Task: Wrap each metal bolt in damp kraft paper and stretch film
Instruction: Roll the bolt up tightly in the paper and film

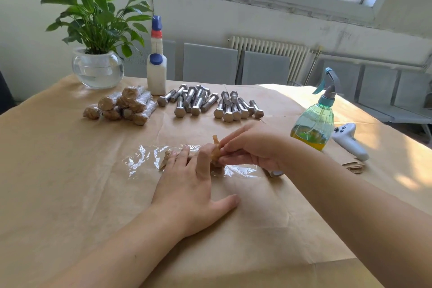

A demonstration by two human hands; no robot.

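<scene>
Paper-wrapped bolt [196,155] lies on film [140,159], mid-surface. Left hand [187,184] flat, pressing it down; right hand [247,147] pinching the twisted paper end [216,147]. Risks: damp paper tearing under the twist; film bunching or sticking to itself before rolling.

Potted plant [93,30] in glass bowl; white bottle [156,72]; game controller [349,140]; radiator [268,54].

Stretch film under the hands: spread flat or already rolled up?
Spread flat: the stretch film lies open on the kraft-covered table, extending past both hands.
</scene>
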